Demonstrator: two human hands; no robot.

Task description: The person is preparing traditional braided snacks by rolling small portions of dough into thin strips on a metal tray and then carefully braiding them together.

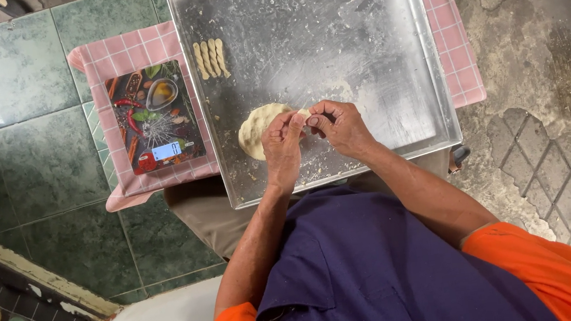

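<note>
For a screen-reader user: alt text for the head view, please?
Both hands, left hand and right hand, pinch dough from a dough lump on a metal tray. Four twisted dough sticks lie at its far left, beside a kitchen scale.

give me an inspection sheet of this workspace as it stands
surface: large shiny metal tray, flour-smeared, on a pink checked cloth
job's things: flat pale dough lump; four twisted dough sticks in a row at the tray's far left
clutter: digital kitchen scale with spice picture beside the tray
grippers: left hand and right hand pinch a small dough piece together
cables: nothing seen
surroundings: green floor tiles, rough concrete
</note>
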